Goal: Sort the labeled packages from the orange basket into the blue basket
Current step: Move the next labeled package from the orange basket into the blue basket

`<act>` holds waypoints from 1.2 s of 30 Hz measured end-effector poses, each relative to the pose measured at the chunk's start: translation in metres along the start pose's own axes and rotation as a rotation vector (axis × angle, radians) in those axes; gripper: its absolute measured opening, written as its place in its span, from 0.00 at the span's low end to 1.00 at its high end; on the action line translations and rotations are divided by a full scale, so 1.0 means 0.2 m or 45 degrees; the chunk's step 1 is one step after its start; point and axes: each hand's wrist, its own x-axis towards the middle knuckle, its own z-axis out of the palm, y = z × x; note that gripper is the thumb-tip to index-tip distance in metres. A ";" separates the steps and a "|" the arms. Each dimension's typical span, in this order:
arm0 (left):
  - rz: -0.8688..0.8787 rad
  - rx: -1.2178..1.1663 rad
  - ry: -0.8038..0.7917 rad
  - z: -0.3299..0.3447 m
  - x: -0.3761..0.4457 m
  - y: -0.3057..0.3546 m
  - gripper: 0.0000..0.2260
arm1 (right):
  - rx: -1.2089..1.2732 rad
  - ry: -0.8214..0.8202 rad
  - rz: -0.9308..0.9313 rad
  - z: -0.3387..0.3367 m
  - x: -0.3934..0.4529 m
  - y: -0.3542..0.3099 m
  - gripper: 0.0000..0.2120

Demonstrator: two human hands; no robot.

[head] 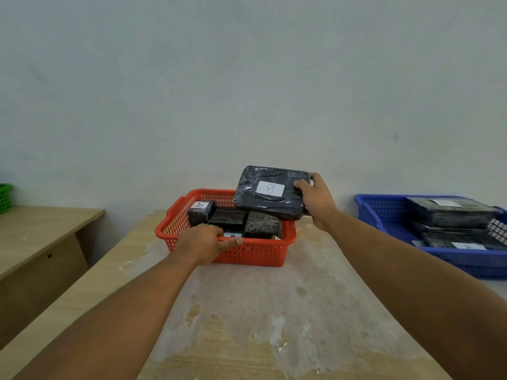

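Note:
The orange basket [255, 252] stands on the table's middle, holding several black wrapped packages; one small package [199, 212] at its left shows a label "A". My left hand [204, 242] grips the basket's near rim. My right hand [315, 200] holds a flat black package labeled "B" [271, 192] by its right edge, tilted up above the basket's back right corner. The blue basket [384, 212] sits at the right, with several black labeled packages [450, 212] stacked inside.
A worn wooden table [260, 319] carries both baskets. A lower wooden desk [41, 231] stands to the left, with a green basket [5, 197] at its far edge. A plain pale wall rises behind.

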 end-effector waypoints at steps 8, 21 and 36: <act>-0.170 -0.289 -0.093 -0.08 -0.01 0.15 0.35 | -0.105 0.156 0.155 -0.27 -0.12 -0.03 0.16; 0.159 -1.155 -0.019 -0.07 0.21 1.28 0.06 | 0.174 0.164 0.446 -1.14 -0.34 -0.15 0.14; 0.240 -0.923 -0.356 0.23 0.25 1.83 0.25 | -1.101 0.598 0.428 -1.63 -0.42 -0.12 0.42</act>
